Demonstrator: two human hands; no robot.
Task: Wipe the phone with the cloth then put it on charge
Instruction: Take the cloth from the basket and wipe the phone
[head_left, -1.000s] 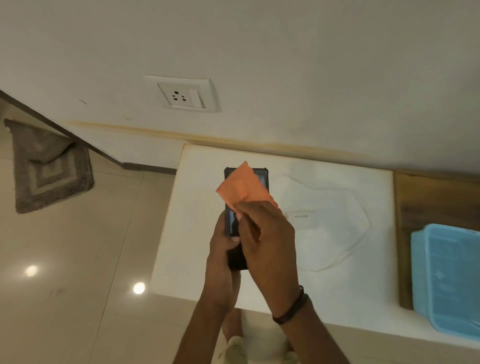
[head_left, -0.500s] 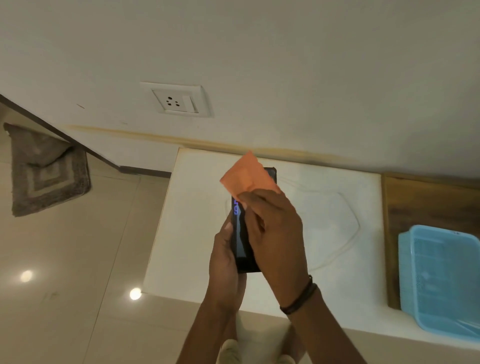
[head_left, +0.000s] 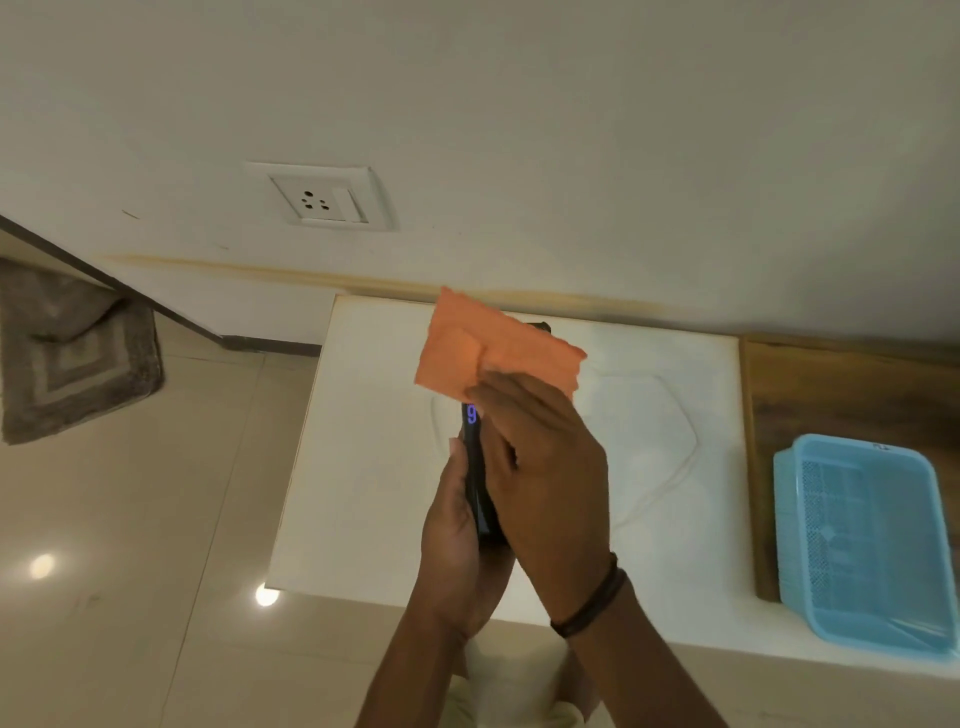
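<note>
A black phone is held upright above the white table, gripped from below by my left hand. Its screen is lit, with a blue digit showing near the top. My right hand presses an orange cloth against the phone's face; the cloth fans out over the phone's upper end and hides most of it. A white wall socket with a switch sits on the wall above and to the left. No charging cable is visible.
A blue plastic basket stands on a wooden surface at the right. A faint white sheet or bag lies on the table behind my hands. A grey mat lies on the tiled floor at the left.
My right hand has slid the cloth up the phone's face toward its top end. The screen has lit up. Both hands have drifted slightly toward the wall.
</note>
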